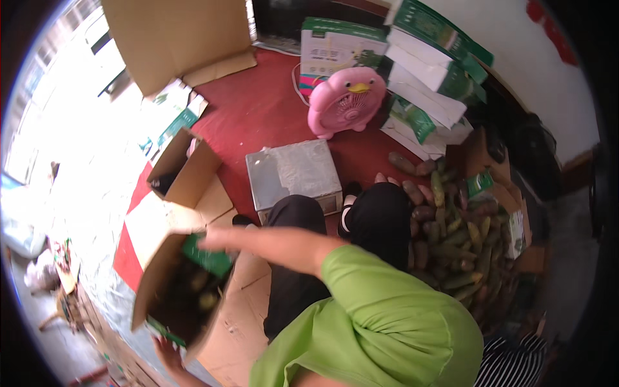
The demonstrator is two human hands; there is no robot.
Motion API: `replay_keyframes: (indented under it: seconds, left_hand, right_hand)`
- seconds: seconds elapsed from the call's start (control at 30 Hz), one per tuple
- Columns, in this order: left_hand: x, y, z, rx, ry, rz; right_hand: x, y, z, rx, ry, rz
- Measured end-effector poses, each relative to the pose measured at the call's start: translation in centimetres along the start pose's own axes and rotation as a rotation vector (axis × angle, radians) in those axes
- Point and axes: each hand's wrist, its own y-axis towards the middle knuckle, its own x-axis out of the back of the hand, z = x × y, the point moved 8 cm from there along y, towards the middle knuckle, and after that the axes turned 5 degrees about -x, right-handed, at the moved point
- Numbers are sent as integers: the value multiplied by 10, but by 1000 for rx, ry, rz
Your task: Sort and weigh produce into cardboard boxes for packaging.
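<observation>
An open cardboard box [149, 277] with green printed flaps stands tilted at my left. Dark, roundish long produce [193, 284] lies inside it, blurred. My right hand [218, 239] reaches across and grips the box's far edge by a green flap. At the near left corner, my left hand [167, 353] holds the lower edge, its fingers partly hidden behind the wall. On my right side lies a heap of long green and brownish cucumber-like vegetables [461, 248], touched by neither hand.
A grey box [293, 174] stands before my knees, with a pink animal-shaped fan [348, 103] behind it. Another open carton [193, 164] is at the left. Flattened white-and-green cartons [429, 84] are stacked at the back right. A large cardboard sheet [177, 39] stands at the back.
</observation>
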Motion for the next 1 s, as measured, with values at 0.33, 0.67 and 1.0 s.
replay_keyframes:
  seconds: [0.33,0.67,1.0]
  left_hand:
    - [122,-44,0,-43,159,-387]
    - [38,-49,-87,-538,436,-499]
    - [-133,-56,-167,-1046,669,-589]
  right_hand:
    - [-217,-41,-58,-92,-244,559]
    - [-20,-55,59,363,245,232]
    - [398,-247,-80,522,169,-959]
